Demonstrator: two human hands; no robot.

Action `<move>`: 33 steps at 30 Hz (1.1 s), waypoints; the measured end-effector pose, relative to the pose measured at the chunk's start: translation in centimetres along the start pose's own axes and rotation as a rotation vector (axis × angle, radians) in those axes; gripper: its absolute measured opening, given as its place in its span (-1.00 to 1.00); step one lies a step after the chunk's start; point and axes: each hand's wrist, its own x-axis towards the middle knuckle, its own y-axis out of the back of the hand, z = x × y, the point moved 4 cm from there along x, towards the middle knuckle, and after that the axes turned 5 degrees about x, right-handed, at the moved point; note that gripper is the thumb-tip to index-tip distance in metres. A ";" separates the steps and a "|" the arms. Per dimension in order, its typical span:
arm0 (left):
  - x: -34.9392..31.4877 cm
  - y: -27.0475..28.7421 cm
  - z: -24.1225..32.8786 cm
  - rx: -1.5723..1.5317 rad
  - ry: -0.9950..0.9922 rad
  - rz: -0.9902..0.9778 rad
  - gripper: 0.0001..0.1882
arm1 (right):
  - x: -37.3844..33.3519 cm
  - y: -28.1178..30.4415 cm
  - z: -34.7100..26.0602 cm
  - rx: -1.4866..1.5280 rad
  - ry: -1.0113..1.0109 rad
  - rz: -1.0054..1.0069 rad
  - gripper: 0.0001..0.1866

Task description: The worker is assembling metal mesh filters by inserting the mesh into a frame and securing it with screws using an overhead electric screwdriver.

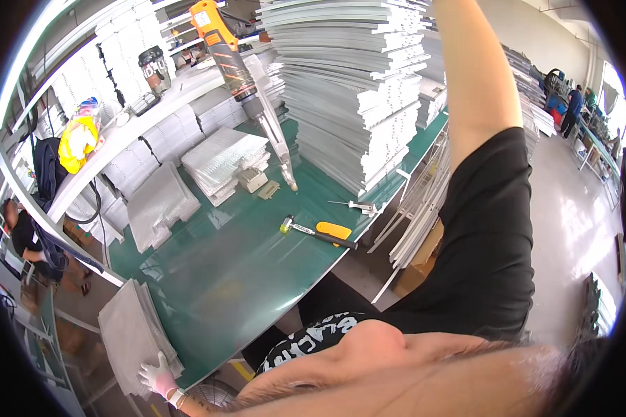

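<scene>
My left hand (pixel 158 379), in a white glove, grips the near corner of a stack of grey flat panels (pixel 129 330) at the near left end of the green table (pixel 236 271). My right arm (pixel 476 90) reaches straight up in a black short sleeve, and its hand is out of the picture past the top edge. An orange and grey power screwdriver (pixel 240 80) hangs over the table with its tip just above the mat. A mallet with a yellow head and black handle (pixel 320 235) lies on the mat beside an orange pad (pixel 335 229).
A tall stack of white panels (pixel 348 83) fills the table's far end. Wrapped panel stacks (pixel 222 163), small blocks (pixel 254 179) and a metal tool (pixel 358 206) lie on the mat. White profiles (pixel 417 208) lean at the right edge. One person (pixel 21 233) sits at left, another (pixel 574 104) stands far right.
</scene>
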 end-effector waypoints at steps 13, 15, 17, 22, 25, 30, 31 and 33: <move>-1.3 -0.4 -0.7 -0.101 -0.439 0.193 -0.20 | -11.7 3.6 1.1 0.768 0.381 0.184 -0.62; -3.4 1.8 -2.5 -0.200 -0.404 0.265 -0.45 | -19.2 0.4 0.2 0.450 0.287 0.082 -0.73; -2.9 0.8 -2.7 -0.217 -0.548 0.494 -0.47 | -26.7 0.1 -1.1 0.343 0.534 -0.140 -0.79; -3.5 4.3 -1.4 -0.270 -0.515 0.757 -0.76 | -42.7 -3.8 0.5 0.599 0.425 -0.787 -0.74; -3.2 7.0 -1.9 -0.333 -0.457 0.828 -0.77 | -50.6 -6.2 3.2 0.670 0.108 -0.993 -0.76; -2.5 6.0 -1.6 -0.269 -0.634 0.716 -0.80 | -57.3 -7.1 2.5 0.780 -0.151 -1.190 -0.73; -2.6 5.6 -1.6 -0.256 -0.629 0.714 -0.80 | -57.5 -7.0 1.9 0.764 -0.085 -1.223 -0.73; -3.0 5.3 -1.6 -0.348 -0.622 0.710 -0.81 | -57.9 -7.0 1.4 0.745 -0.060 -1.307 -0.72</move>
